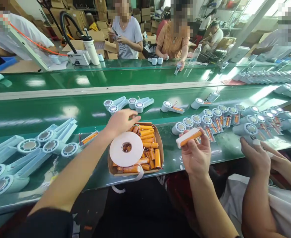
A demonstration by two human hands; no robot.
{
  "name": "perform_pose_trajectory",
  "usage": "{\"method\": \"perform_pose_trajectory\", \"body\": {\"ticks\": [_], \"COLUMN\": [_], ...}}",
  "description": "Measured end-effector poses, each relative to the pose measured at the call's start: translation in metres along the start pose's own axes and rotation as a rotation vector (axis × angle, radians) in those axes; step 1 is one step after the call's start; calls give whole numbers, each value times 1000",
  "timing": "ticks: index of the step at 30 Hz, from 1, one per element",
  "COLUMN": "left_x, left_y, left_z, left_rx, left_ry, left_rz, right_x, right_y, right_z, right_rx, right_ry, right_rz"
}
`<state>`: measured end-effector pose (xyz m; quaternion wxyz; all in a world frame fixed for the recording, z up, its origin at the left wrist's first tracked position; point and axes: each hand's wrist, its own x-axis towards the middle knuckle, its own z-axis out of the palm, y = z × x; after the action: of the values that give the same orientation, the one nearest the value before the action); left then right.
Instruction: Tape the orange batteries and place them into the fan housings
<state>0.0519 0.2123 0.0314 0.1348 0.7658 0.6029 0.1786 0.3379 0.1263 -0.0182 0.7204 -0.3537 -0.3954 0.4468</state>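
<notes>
My right hand [197,153] grips an orange battery [191,138] with a white strip of tape along its upper side. My left hand [123,122] is open above the far-left part of a cardboard box [162,145], its fingers pointing right and slightly bent. Just past it lie light blue fan housings [139,106] with long handles. Many orange batteries [146,134] with wires fill the box. A roll of white tape [115,150] rests on them, its loose end hanging over the front edge.
Larger groups of blue fan housings lie on the bench at left [46,135] and right [207,120], several with batteries in the handles. A co-worker's hands [257,155] hold a housing at right. Across the green conveyor [61,105], other people handle parts near a white machine [79,59].
</notes>
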Motion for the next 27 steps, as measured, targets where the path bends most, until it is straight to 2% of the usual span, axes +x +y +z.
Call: {"method": "perform_pose_trajectory", "body": {"ticks": [2,4,7,10,13,16,20,23,27], "left_x": [62,107,138,141,138,139,145,150,151], "left_y": [8,14,9,-7,-16,-11,-1,-1,-5], "left_z": [14,31,47,51,51,54,58,58,60], "left_rx": [222,393,473,507,525,534,526,490,430], "left_ry": [-37,-109,-181,-285,-348,-346,-355,-379,-381], "left_rz": [27,57,137,235,291,289,258,246,243], "right_x": [-3,0,13,41,85,137,188,202,206], "right_y": [2,0,-14,-33,-37,-8,50,72,76], "right_z": [2,2,-6,-10,7,39,71,74,62], "right_rx": [4,-4,-31,-79,-147,-284,-659,-891,-999], "right_ry": [-5,-28,-59,-122,-248,-403,-558,-608,-659], "right_rz": [18,16,-24,-68,-63,-33,-7,-28,-46]}}
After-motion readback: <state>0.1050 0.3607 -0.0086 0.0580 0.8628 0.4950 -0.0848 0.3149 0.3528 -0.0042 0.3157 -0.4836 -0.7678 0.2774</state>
